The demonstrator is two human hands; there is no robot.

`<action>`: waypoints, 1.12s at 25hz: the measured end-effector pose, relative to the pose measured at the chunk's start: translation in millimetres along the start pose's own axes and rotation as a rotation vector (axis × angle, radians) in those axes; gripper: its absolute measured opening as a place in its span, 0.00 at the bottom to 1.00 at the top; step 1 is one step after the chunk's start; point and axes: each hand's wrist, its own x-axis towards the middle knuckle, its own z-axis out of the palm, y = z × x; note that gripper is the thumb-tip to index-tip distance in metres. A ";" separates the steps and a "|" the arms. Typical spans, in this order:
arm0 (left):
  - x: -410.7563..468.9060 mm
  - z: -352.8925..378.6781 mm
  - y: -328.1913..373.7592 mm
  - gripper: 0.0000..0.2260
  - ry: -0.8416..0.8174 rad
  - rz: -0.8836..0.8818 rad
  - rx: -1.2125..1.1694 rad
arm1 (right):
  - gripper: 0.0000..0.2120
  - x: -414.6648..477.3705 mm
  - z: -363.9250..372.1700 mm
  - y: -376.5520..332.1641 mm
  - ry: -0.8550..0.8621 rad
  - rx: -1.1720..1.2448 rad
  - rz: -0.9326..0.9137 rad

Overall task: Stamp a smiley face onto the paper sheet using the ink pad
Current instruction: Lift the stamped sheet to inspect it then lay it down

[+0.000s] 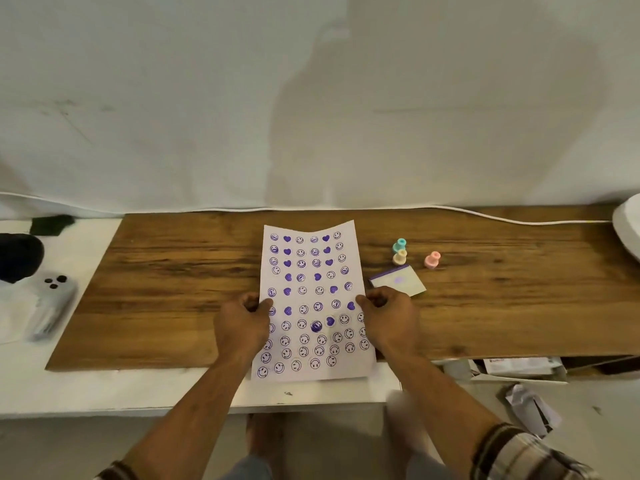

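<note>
A white paper sheet [311, 296] covered with several purple smiley and heart prints lies on the wooden board [173, 289]. My left hand [242, 323] pinches its left edge and my right hand [389, 318] pinches its right edge, about halfway down. To the right of the sheet sits the ink pad [398, 280], open, with a purple rim. Behind it stand three small stamps: teal [400, 244], cream [400, 257] and pink [432, 260]. No stamp is in either hand.
A white cable [502, 218] runs along the back edge of the board. A phone [53, 306] and a dark object [19, 256] lie on the white surface at left. A white rounded object [628, 226] is at far right. Crumpled papers [530, 407] lie below right.
</note>
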 end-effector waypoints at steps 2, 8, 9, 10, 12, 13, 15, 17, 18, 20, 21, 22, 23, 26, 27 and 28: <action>0.5 0.8 -0.2 0.05 -0.012 0.018 0.045 | 0.08 -3.1 1.8 -0.9 0.001 -0.044 -0.011; -16.1 -21.0 9.9 0.14 -0.098 0.193 0.359 | 0.11 -19.6 -14.2 -10.7 -0.019 -0.177 -0.178; -19.5 -26.1 10.3 0.15 -0.132 0.226 0.448 | 0.13 -23.9 -18.3 -13.4 -0.044 -0.227 -0.215; -23.1 -31.4 10.5 0.15 -0.166 0.253 0.530 | 0.16 -28.9 -22.8 -15.5 -0.083 -0.278 -0.253; -32.1 -41.4 8.1 0.16 -0.243 0.293 0.689 | 0.19 -39.2 -33.4 -16.4 -0.177 -0.379 -0.331; -36.3 -44.7 4.4 0.17 -0.290 0.308 0.789 | 0.19 -44.0 -37.7 -14.8 -0.236 -0.449 -0.361; -45.7 -50.1 -5.4 0.21 -0.373 0.321 0.945 | 0.21 -55.0 -45.0 -9.9 -0.383 -0.639 -0.394; -53.9 -52.8 -14.6 0.24 -0.407 0.325 0.957 | 0.24 -66.8 -49.3 -5.2 -0.491 -0.752 -0.380; -56.9 -52.4 -17.8 0.25 -0.414 0.326 0.932 | 0.28 -70.5 -49.3 -4.6 -0.518 -0.769 -0.363; -58.6 -47.7 -24.8 0.27 -0.403 0.343 0.894 | 0.33 -73.3 -46.7 -3.4 -0.532 -0.801 -0.373; -58.8 -45.0 -28.5 0.27 -0.388 0.350 0.896 | 0.35 -73.8 -44.8 -1.7 -0.523 -0.818 -0.385; -59.0 -43.8 -30.7 0.28 -0.376 0.346 0.903 | 0.35 -74.5 -44.1 -0.4 -0.507 -0.832 -0.385; -58.2 -42.6 -33.5 0.28 -0.365 0.348 0.910 | 0.34 -74.9 -45.1 0.0 -0.487 -0.842 -0.376; -56.5 -45.5 -32.9 0.26 -0.369 0.357 0.947 | 0.27 -71.4 -51.8 -5.5 -0.463 -0.860 -0.342; -54.3 -46.3 -32.8 0.25 -0.375 0.372 0.952 | 0.25 -68.3 -52.8 -6.9 -0.462 -0.873 -0.354; -52.7 -47.7 -31.5 0.24 -0.375 0.369 0.952 | 0.24 -65.6 -53.5 -9.3 -0.460 -0.890 -0.367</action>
